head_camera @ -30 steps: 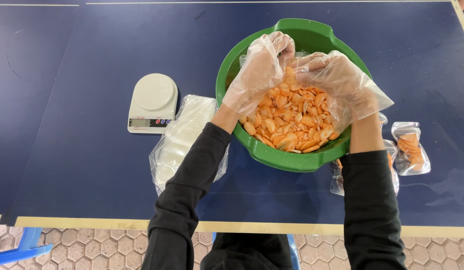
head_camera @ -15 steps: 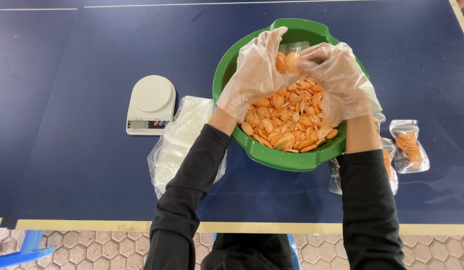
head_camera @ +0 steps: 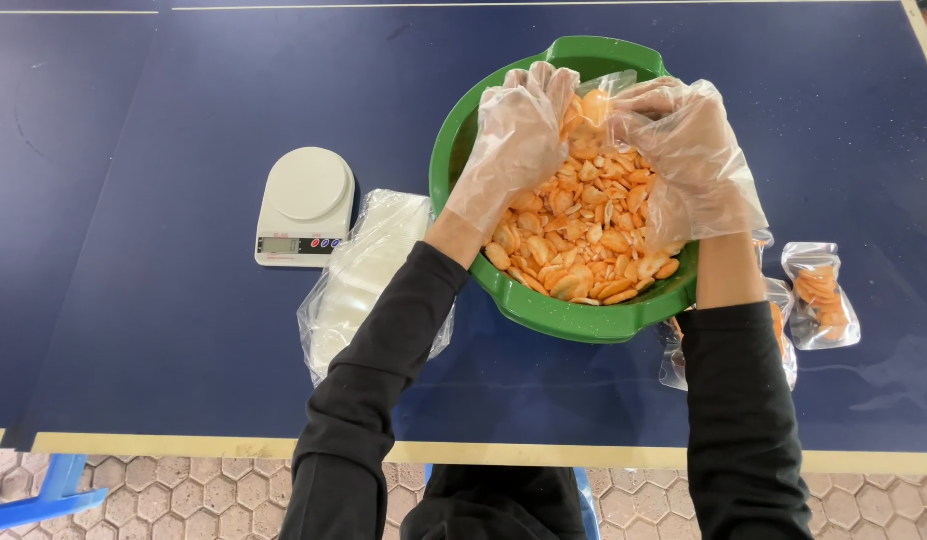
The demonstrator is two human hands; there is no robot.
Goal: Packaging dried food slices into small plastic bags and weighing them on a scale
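A green plastic bowl full of orange chips stands on the dark blue table. Both my hands wear clear plastic gloves and are raised over the bowl's far side. My right hand holds a small clear pouch by its edge. My left hand is curled against the pouch's mouth, with a few chips at its fingertips going into the pouch.
A white kitchen scale sits left of the bowl. A stack of empty clear bags lies beside my left forearm. Filled chip pouches lie right of the bowl, partly under my right sleeve. The table's front edge is near me.
Both hands have risen from the chips to the bowl's far side. My left hand picked up a few chips and brought them to the pouch held by my right hand.
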